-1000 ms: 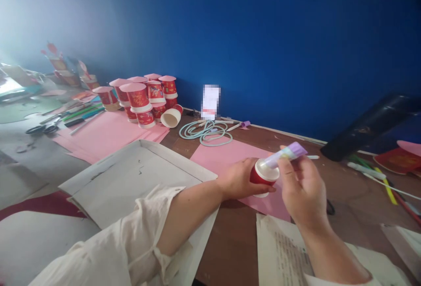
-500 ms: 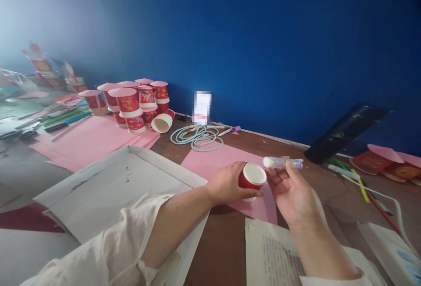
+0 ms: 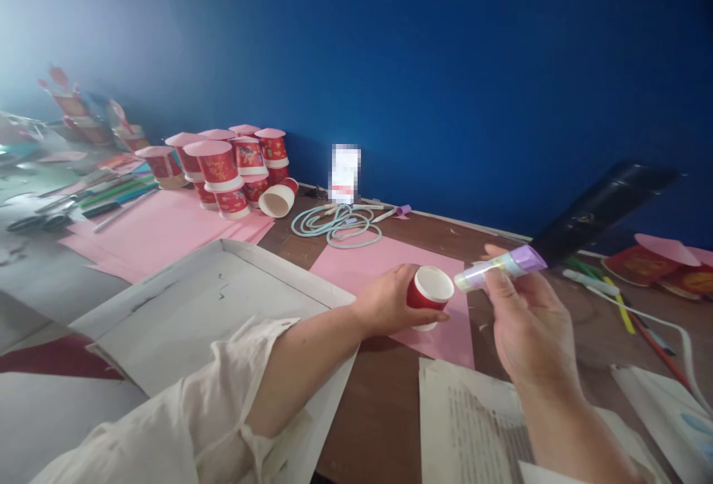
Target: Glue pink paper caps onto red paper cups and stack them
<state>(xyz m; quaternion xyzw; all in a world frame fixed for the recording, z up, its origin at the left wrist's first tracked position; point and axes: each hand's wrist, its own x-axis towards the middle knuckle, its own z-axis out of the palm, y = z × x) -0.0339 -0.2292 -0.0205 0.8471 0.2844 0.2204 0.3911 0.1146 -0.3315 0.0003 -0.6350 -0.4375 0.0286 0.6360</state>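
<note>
Fingers and thumb of my left hand (image 3: 393, 302) wrap round a small red paper cup (image 3: 422, 295), its white round end facing up. The cup is over a pink sheet of paper (image 3: 362, 265). To its right, my right hand (image 3: 526, 313) pinches a glue stick (image 3: 484, 274) with a clear barrel and a purple end. The glue stick's pale tip points left at the cup's rim, with a small gap between them.
Stacked red cups with pink paper tops (image 3: 217, 165) stand at the back left, beside a cup on its side (image 3: 278, 198). A coiled cable (image 3: 337, 228) lies behind the pink sheet. A black cylinder (image 3: 601, 209) leans right. A white box lid (image 3: 183, 306) sits left; printed pages (image 3: 451, 424) lie in front.
My right hand has moved right and turned the glue stick, so its purple end now shows, raised. My left hand still holds the cup in about the same place.
</note>
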